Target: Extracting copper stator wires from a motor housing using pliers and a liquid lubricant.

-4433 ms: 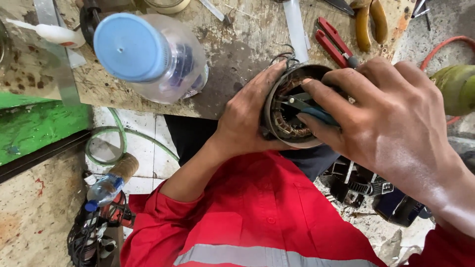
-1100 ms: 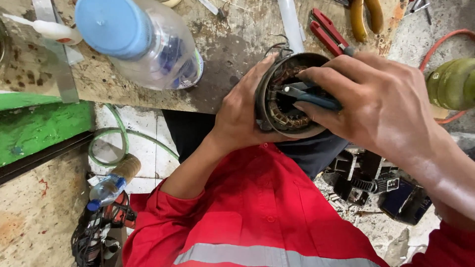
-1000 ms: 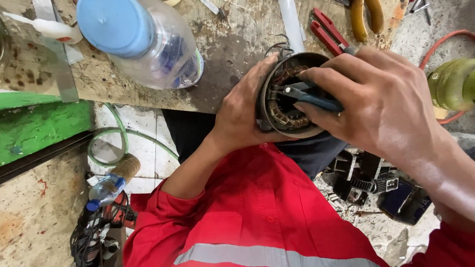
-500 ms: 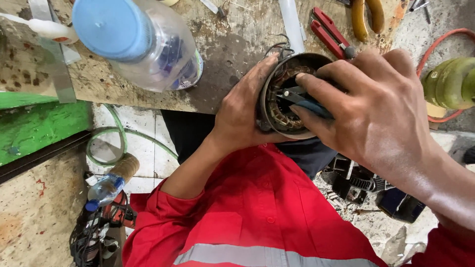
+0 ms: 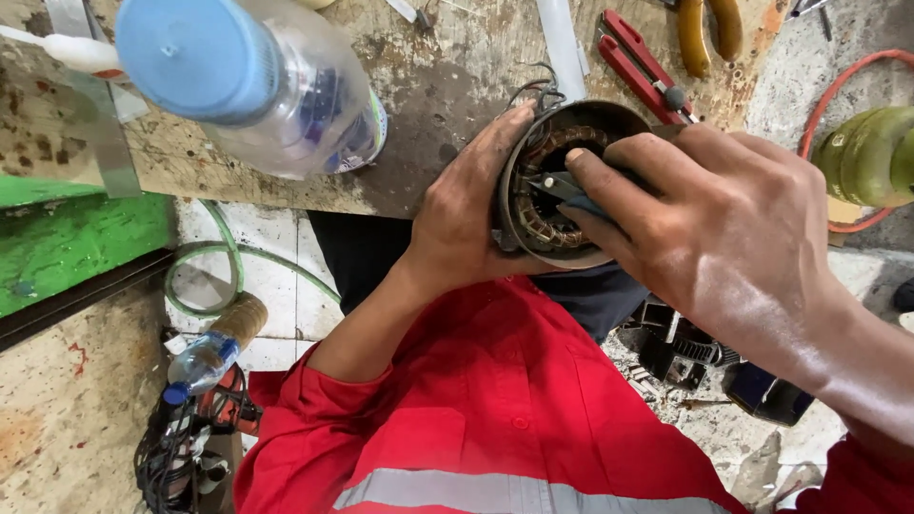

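bench: worn, stained wooden bench across the far side, tiled floor below it; i look down over my red work jacket.
motor stator: round metal housing with copper windings inside, held at the near edge of the bench, open end towards me.
left hand: my left hand is wrapped round the left side of the housing, fingers closed on its rim.
right hand: my right hand comes in from the right, fingers pinched shut on a thin dark tool whose tip sits inside the bore against the windings.
risk, windings: if the tip slips or i lever too hard, i judge it could nick the wire coating or snap a strand.
risk, grip: the housing hangs partly off the bench edge, so a loosened left hand could let it drop to the floor.
risk, bottle: clear plastic bottle with blue cap stands near on the left; an elbow swing could topple it.
hidden: my right hand covers the tool's handle and the right half of the housing; i cannot tell what kind of tool it is.
cut off: red pliers and a yellow-handled tool run out of the far edge.
unclear: green rounded object at the right edge is blurred.
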